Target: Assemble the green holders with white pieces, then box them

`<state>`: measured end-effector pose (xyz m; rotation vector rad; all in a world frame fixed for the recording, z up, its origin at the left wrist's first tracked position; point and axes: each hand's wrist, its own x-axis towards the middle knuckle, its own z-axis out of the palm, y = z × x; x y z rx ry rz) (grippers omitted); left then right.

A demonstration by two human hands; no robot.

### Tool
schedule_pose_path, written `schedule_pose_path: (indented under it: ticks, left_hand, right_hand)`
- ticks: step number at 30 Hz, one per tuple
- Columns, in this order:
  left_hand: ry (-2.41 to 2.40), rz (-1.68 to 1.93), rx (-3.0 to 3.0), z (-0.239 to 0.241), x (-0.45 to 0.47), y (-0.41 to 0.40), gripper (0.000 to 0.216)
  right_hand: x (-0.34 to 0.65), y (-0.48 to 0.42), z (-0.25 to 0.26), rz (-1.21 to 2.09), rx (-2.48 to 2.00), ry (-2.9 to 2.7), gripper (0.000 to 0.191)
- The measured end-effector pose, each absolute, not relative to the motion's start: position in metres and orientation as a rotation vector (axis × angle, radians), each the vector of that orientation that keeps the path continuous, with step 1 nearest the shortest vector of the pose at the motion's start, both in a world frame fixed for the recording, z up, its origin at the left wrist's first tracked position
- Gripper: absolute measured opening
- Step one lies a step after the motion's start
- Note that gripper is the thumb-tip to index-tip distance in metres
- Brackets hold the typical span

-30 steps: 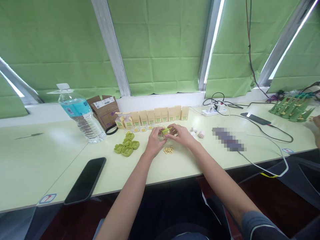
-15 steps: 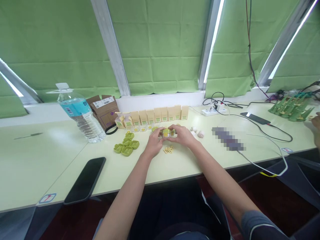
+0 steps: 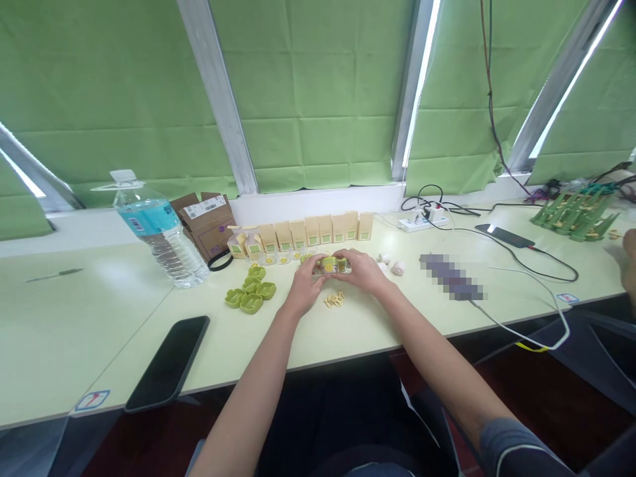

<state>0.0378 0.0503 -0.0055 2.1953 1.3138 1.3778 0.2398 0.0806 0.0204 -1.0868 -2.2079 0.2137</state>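
Observation:
My left hand (image 3: 303, 286) and my right hand (image 3: 362, 270) meet over the middle of the pale green table (image 3: 348, 331). Together they pinch a small clear case with a green and yellow insert (image 3: 330, 264), held just above the tabletop. A little heap of yellow rings (image 3: 335, 299) lies right below the hands. Several green trays (image 3: 250, 294) sit to the left of my left hand. A row of small tan boxes (image 3: 303, 233) stands behind the hands.
A water bottle (image 3: 159, 232) and a cardboard box (image 3: 206, 220) stand at the back left. A black phone (image 3: 167, 363) lies near the front edge. A power strip (image 3: 422, 220), cables, another phone (image 3: 504, 235) and green parts (image 3: 576, 213) are at the right, with another person's hand (image 3: 629, 255).
Both hands have lowered the small case slightly and turned it flatter between the fingertips. The view has shifted a little; nothing else on the table moved.

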Motion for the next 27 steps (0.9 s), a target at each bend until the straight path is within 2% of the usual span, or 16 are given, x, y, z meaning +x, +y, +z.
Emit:
schedule_pose_path:
  ticks: [9, 15, 27]
  left_hand:
    - [1.335, 1.354, 2.078, 0.001, 0.043, 0.045, 0.050]
    - [1.294, 1.331, 1.980, 0.006, 0.043, 0.040, 0.036]
    - [1.231, 1.434, 1.909, 0.002, 0.045, 0.043, 0.028]
  right_hand:
    - [0.239, 0.081, 0.019, 0.293, -1.037, -2.174, 0.044]
    - [0.238, 0.082, 0.017, 0.293, -0.976, -2.165, 0.042]
    - [0.236, 0.083, 0.015, 0.366, -0.850, -2.163, 0.046]
